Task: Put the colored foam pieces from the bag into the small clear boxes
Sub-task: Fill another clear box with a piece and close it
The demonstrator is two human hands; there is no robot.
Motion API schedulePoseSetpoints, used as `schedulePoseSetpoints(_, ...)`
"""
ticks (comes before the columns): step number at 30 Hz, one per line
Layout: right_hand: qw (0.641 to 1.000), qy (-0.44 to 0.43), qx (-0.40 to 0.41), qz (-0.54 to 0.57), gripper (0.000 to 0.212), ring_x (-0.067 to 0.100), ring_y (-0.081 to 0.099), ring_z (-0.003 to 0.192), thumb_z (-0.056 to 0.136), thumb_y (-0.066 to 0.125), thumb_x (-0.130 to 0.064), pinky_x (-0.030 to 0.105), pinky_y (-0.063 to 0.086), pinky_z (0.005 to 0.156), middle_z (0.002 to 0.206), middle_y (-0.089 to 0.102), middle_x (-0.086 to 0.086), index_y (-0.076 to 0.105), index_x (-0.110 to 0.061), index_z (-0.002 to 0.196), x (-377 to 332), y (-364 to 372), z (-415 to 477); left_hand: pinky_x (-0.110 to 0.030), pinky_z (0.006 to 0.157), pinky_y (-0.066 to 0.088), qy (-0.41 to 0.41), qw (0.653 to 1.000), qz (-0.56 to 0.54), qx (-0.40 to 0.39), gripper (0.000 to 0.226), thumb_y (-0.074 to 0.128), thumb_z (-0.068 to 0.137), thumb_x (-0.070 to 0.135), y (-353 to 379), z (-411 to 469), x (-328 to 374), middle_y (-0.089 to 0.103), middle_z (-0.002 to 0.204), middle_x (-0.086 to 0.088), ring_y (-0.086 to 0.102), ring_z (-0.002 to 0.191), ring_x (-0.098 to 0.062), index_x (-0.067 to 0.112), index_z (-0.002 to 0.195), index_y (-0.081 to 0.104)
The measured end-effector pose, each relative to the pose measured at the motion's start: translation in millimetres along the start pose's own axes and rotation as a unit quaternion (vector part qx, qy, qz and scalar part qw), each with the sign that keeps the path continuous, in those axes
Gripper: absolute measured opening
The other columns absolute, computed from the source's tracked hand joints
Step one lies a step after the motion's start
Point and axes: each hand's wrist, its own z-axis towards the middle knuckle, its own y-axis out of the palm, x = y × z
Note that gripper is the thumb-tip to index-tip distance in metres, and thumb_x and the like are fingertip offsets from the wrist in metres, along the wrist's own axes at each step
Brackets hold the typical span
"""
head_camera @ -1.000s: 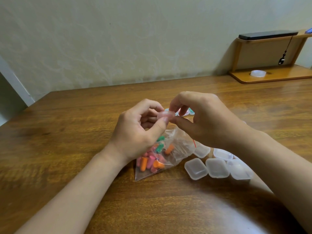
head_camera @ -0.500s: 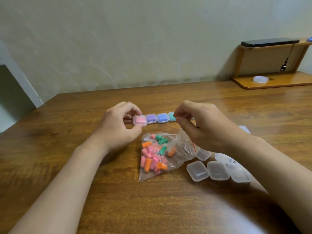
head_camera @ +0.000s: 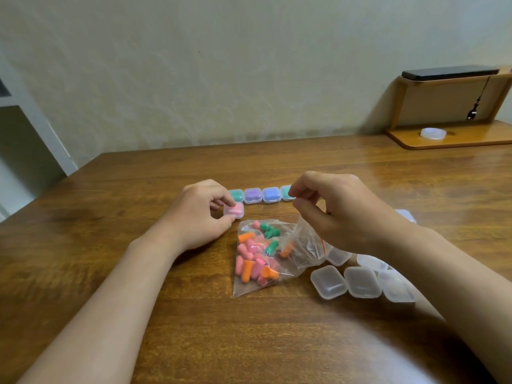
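Nearest on the counter (head_camera: pixel 194 328): empty clear boxes (head_camera: pixel 361 281) bunched at right, just beside the bag (head_camera: pixel 302 253) of pink, orange and green foam pieces (head_camera: pixel 249 261). Above it, right grip (head_camera: pixel 340 212) pinching the bag's mouth; left grip (head_camera: pixel 194 214) curled round a pink-filled box (head_camera: pixel 234 210), just short of the row of filled boxes (head_camera: pixel 270 194) beyond. Step in hand, seemingly: parking that box in line. Next: release, fetch an empty box, dip into the bag.

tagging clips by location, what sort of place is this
Probably a home desk: a wooden table against a plain wall, with a small wooden shelf holding a dark flat device.
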Motion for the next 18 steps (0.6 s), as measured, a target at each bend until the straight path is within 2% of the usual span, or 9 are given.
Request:
schedulePoseSetpoints(8, 1.0, 0.009, -0.025, -0.001, 0.018, 0.006, 0.06, 0.083, 0.096, 0.058, -0.02, 0.015, 0.046, 0.067, 0.094, 0.066, -0.01, 0.065, -0.019, 0.112, -2.6, -2.0, 0.0, -0.031, 0.086, 0.059, -0.016, 1.0, 0.004, 0.003, 0.021, 0.084, 0.077, 0.009, 4.8, -0.4, -2.4, 0.067, 0.103, 0.002, 0.067, 0.089, -0.01, 0.015, 0.097, 0.079)
schedulePoseSetpoints(18, 1.0, 0.01, -0.029, -0.003, 0.018, 0.006, 0.061, 0.084, 0.096, 0.058, -0.02, 0.015, 0.046, 0.068, 0.095, 0.066, -0.009, 0.066, -0.019, 0.112, -3.8, -3.4, -0.5, -0.027, 0.087, 0.057, -0.02, 1.0, 0.019, -0.003, 0.02, 0.077, 0.085, 0.013, 4.3, -0.1, 1.2, 0.066, 0.107, 0.004, 0.065, 0.094, -0.01, 0.016, 0.104, 0.078)
